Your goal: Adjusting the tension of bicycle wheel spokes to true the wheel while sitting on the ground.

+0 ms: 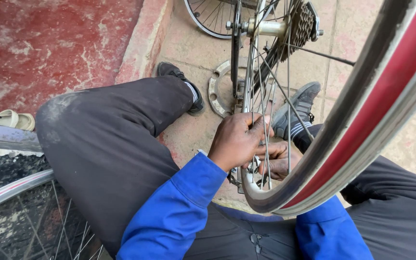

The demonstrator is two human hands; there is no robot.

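Wheel (362,120): upright between my knees, cassette (304,21) on.
Left hand (237,139): pinching a spoke (261,86).
Right hand (278,161): cupped behind spokes; grip unclear.
Progress: spoke work under way, unfinished.

Seated person's left hand (237,139) and right hand (278,161) grip spokes (265,103) inside a red-striped bicycle wheel (362,120), below its hub (266,27).

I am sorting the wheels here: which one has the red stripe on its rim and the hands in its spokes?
The near wheel at right: both hands grip its spokes. The wheel at lower left lies untouched.
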